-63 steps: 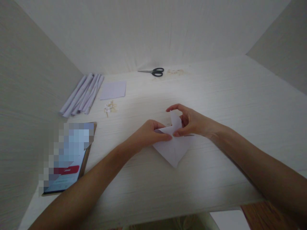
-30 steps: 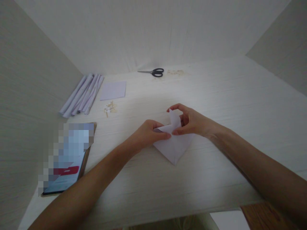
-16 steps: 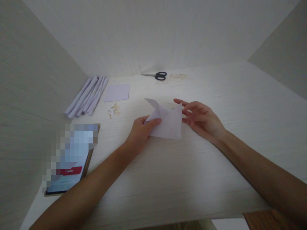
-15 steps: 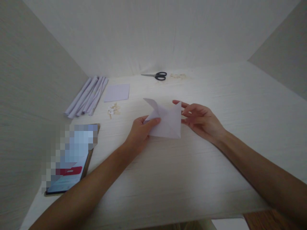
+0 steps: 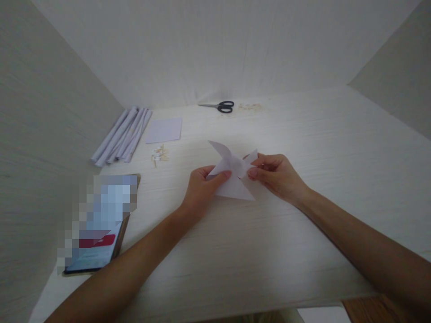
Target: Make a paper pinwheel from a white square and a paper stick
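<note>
Between my two hands, above the table, is a white paper pinwheel (image 5: 232, 186) with slit corners. My left hand (image 5: 204, 188) pinches its left side, the thumb lying on top near the centre. One loose corner curls up at the upper left. On the right, my right hand (image 5: 274, 172) is closed on another corner, thumb in front and fingers partly hidden behind the paper. That part is bent in towards the middle, and a pointed tip stands up beside the fingers.
Rolled white paper tubes (image 5: 123, 134) lie at the left wall beside a square paper stack (image 5: 164, 130). Several small cotton-tipped sticks (image 5: 159, 154) are in front of it. Black-handled scissors (image 5: 225, 106) rest at the back near small pale bits (image 5: 249, 106). A tablet (image 5: 101, 224) lies at the left.
My right hand has moved left and taken hold of the paper's right corner, bending it inwards. The left hand keeps its pinch and has shifted slightly right with the paper.
</note>
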Available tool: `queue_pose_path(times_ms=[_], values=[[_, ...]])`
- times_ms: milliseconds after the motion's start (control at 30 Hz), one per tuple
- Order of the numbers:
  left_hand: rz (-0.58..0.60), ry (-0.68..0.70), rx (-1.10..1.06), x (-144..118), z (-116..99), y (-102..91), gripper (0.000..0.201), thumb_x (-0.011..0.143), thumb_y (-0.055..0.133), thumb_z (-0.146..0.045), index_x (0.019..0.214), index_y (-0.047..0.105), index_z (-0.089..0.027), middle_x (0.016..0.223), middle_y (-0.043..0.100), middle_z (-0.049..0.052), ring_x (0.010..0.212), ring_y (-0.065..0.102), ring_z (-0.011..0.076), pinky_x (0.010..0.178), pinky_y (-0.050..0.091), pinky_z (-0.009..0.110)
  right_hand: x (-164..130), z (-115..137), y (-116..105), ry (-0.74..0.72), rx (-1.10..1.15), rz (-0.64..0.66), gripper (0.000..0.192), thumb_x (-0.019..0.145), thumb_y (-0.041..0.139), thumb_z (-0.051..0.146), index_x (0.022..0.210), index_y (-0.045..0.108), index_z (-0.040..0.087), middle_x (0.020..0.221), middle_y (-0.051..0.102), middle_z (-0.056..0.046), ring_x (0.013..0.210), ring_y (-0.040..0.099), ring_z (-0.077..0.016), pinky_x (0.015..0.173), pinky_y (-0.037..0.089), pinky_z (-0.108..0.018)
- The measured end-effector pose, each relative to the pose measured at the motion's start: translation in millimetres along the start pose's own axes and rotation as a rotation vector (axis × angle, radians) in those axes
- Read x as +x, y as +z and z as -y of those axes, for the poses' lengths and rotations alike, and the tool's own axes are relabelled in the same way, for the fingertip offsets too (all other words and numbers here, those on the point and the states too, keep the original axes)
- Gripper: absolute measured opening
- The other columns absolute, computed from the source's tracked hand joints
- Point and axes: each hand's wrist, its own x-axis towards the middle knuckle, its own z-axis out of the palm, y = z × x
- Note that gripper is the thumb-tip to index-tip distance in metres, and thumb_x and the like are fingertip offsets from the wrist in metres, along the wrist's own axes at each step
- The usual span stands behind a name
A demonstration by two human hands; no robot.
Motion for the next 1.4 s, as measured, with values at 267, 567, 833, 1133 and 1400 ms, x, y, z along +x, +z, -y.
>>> queue_pose_path(times_ms=[267,567,833,1133,1400], values=[[-0.007,0.029,0.108,-2,0,0.9,0.025,0.059,0.066,-0.033,0.075,0.067,-0.013,0.063,0.066,0.002,0.055,0.057,0.0119,0.052,0.042,0.021,-1,-2,7,-0.019,-0.014,-0.027,0.013,0.061,0.069,0.025,0.058,0.061,0.017,0.072,0.059,0.0,0.058,0.049,-0.0075,0.049,0.038,-0.021],[0.008,0.039,0.122,-2,1,-0.3,0.022,0.06,0.065,-0.03,0.074,0.067,-0.013,0.059,0.064,0.001,0.055,0.057,0.013,0.052,0.043,0.022,-3,3,15,0.11,-0.216,-0.167,0.018,0.059,0.068,0.029,0.057,0.058,0.014,0.051,0.054,0.002,0.044,0.045,-0.0069,0.04,0.033,-0.02],[-0.013,0.052,0.188,-2,2,0.6,0.021,0.06,0.064,-0.031,0.073,0.066,-0.014,0.062,0.064,0.001,0.056,0.057,0.0136,0.052,0.043,0.023,-4,4,17,0.112,-0.328,-0.21,0.022,0.059,0.067,0.034,0.057,0.057,0.015,0.051,0.055,0.001,0.044,0.046,-0.0087,0.039,0.035,-0.021],[-0.044,0.079,0.256,-3,0,3.1,0.021,0.062,0.062,-0.032,0.071,0.066,-0.014,0.06,0.062,0.0,0.055,0.056,0.0129,0.051,0.043,0.022,-5,5,19,0.114,-0.365,-0.23,0.023,0.059,0.067,0.036,0.059,0.06,0.015,0.051,0.056,0.0,0.044,0.047,-0.0097,0.039,0.035,-0.022],[-0.061,0.112,0.312,-4,2,2.8,0.02,0.063,0.062,-0.033,0.07,0.066,-0.014,0.058,0.06,0.0,0.055,0.055,0.0126,0.051,0.042,0.022,-5,6,20,0.109,-0.376,-0.231,0.022,0.059,0.067,0.035,0.06,0.06,0.014,0.051,0.055,0.0,0.045,0.046,-0.0096,0.04,0.035,-0.023]])
